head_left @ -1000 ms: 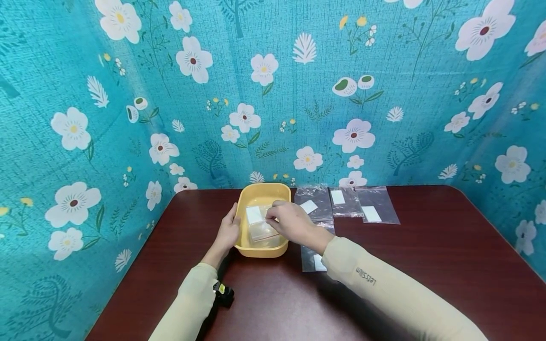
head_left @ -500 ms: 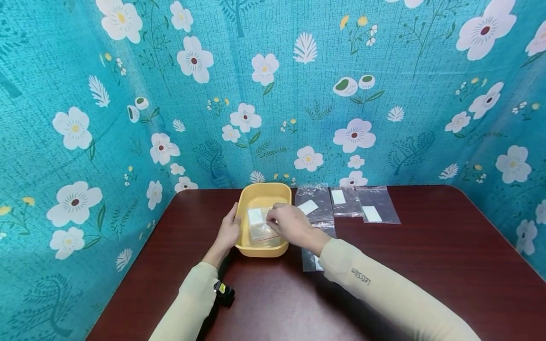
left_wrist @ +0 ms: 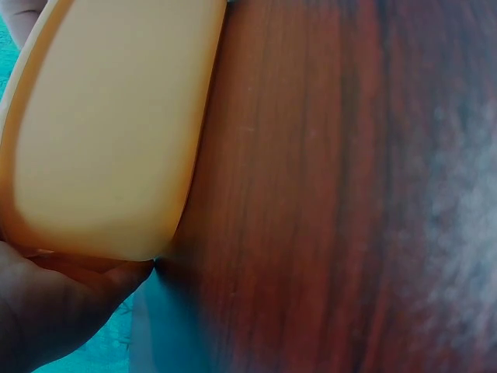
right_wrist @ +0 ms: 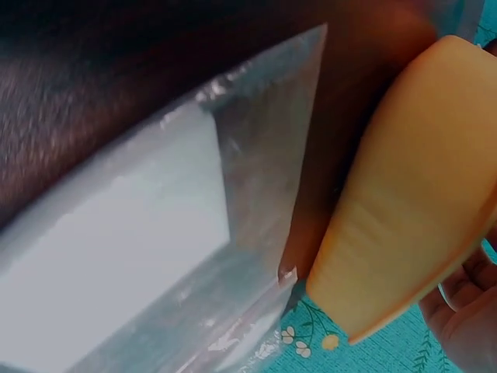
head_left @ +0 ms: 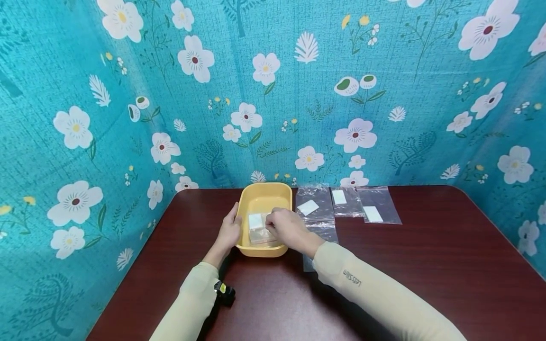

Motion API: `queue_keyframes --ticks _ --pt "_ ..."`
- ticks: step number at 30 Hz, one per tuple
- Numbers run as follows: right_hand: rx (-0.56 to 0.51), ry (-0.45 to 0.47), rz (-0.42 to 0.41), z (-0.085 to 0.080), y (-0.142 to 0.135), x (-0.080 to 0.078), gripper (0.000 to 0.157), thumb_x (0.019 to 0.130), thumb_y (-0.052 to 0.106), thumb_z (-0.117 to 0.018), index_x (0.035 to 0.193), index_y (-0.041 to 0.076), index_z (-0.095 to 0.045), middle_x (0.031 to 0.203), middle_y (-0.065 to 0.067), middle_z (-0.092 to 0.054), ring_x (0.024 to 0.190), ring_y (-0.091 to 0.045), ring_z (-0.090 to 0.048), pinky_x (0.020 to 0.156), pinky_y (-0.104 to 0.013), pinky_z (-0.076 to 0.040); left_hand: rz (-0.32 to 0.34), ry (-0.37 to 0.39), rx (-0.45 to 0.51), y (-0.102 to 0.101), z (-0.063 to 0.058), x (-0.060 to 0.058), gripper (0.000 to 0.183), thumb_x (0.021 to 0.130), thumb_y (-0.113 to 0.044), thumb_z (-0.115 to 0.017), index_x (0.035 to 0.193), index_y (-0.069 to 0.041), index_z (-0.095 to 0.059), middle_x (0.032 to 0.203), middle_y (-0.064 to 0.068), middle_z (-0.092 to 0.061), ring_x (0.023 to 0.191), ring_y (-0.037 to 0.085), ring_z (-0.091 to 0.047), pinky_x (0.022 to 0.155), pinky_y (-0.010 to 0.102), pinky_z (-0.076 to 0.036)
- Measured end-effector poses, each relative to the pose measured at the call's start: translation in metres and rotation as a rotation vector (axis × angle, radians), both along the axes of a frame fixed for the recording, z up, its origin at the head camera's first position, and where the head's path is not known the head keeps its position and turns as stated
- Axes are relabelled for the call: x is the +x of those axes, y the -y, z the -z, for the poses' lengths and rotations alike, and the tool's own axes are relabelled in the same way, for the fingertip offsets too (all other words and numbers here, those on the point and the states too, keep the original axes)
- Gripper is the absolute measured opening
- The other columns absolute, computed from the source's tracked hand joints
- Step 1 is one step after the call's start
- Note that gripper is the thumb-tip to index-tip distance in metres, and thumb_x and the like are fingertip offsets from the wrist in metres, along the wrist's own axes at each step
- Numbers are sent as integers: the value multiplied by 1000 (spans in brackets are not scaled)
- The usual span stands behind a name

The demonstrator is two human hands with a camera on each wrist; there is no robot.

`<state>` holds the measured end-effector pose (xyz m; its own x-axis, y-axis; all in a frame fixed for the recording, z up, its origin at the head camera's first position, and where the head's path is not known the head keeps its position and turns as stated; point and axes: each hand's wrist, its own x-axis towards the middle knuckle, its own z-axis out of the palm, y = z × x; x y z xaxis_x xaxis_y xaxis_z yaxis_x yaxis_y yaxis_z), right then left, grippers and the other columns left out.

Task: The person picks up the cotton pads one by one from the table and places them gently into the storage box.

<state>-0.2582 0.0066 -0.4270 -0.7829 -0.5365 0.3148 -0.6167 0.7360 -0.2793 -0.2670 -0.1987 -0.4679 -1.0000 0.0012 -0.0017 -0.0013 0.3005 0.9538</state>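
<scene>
Right fingers (head_left: 271, 220) have dipped slightly over the yellow tray (head_left: 265, 194), curled, any hold hidden; left fingers (head_left: 232, 214) grip its side.

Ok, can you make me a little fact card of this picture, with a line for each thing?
Left hand: holds the yellow tub by its left side
Right hand: over the tub, fingers bent; can't see if they hold anything
In the tub: clear plastic and a white piece
Right of the tub: clear bags with white pieces
Table: dark red-brown
Behind: blue flowery cloth
</scene>
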Motion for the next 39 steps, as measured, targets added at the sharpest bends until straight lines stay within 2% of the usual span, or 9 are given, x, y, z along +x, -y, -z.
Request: queue_keyframes --ticks 8,13,31,39 --pt "-9 15 12 10 5 -3 16 87 8 -71 79 21 -75 78 7 -60 69 -14 -59 61 -32 -51 -2 -6 11 1 1 -2 55 109 -11 -31 161 -5 -15 167 11 -16 151 27 -14 119 47 -19" --pt "-21 5 10 11 5 -4 17 85 6 -70 77 21 -74 76 7 -59 69 -13 -59 61 -32 -51 -9 -5 8 0 1 -2 55 109 -12 -31 161 -6 -16 166 10 -16 151 25 -14 120 46 -18" --pt "-13 10 16 13 5 -4 16 85 10 -71 76 22 -74 74 7 -58 67 -13 -57 58 -33 -50 -7 -25 -13 0 2 0 54 110 -12 -32 161 -6 -16 166 13 -16 151 28 -15 119 48 -19" --pt "-18 14 24 13 5 -3 12 86 12 -72 79 21 -76 76 6 -59 69 -13 -59 60 -33 -50 -12 1 -7 -2 0 1 55 110 -14 -32 162 -7 -14 166 11 -17 151 29 -17 118 49 -21"
